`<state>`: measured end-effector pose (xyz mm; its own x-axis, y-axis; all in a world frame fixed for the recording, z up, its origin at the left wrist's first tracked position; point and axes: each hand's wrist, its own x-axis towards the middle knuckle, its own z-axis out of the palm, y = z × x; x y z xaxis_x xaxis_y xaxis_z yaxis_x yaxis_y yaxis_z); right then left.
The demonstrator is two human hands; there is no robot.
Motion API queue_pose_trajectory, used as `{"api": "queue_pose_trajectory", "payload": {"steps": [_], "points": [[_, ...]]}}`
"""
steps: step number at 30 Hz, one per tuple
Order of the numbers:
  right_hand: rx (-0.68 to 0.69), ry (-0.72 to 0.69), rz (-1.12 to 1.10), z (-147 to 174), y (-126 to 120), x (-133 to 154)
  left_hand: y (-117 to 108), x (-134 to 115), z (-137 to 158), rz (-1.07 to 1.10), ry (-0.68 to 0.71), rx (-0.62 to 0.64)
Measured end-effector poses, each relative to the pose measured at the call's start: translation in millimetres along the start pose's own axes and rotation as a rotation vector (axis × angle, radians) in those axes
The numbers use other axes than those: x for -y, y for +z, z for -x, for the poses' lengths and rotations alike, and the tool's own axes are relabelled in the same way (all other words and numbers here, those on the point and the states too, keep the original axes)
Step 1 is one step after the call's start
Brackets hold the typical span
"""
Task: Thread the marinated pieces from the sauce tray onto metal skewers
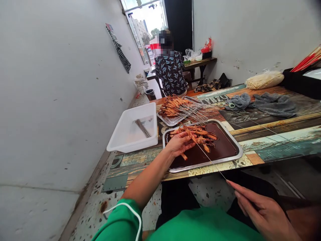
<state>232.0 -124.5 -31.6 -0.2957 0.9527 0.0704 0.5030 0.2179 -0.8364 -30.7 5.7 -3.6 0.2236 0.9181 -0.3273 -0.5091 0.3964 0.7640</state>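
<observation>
My left hand [182,144] is closed around a long, stringy, orange-brown food piece [191,134] above the near metal tray [235,157]. A thin metal skewer [212,161] runs from that piece down to my right hand [260,207], whose fingertips pinch its near end beyond the table edge. Whether the tip passes through the piece is too fine to tell. Dark reddish-brown liquid [223,142] covers the tray's bottom. More of the stringy pieces [207,134] lie in it behind my left hand.
Behind stands a second tray [172,121] heaped with skewered pieces [173,105]. A white plastic bin [125,134] holds a bundle of metal skewers [142,128] at left. Grey cloths [274,103] and loose skewers [263,125] lie on the right. A person [171,72] sits farther back, facing away.
</observation>
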Motion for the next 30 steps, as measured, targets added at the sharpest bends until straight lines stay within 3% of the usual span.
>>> {"api": "queue_pose_trajectory", "payload": {"steps": [13,30], "points": [[-0.082,-0.167,0.036,-3.5,-3.4,4.5,-1.2,2.1,0.6,-0.067,0.097,0.032],[-0.052,-0.125,0.055,-2.2,-5.6,6.2,4.4,4.8,1.9,-0.14,0.172,0.004]]}}
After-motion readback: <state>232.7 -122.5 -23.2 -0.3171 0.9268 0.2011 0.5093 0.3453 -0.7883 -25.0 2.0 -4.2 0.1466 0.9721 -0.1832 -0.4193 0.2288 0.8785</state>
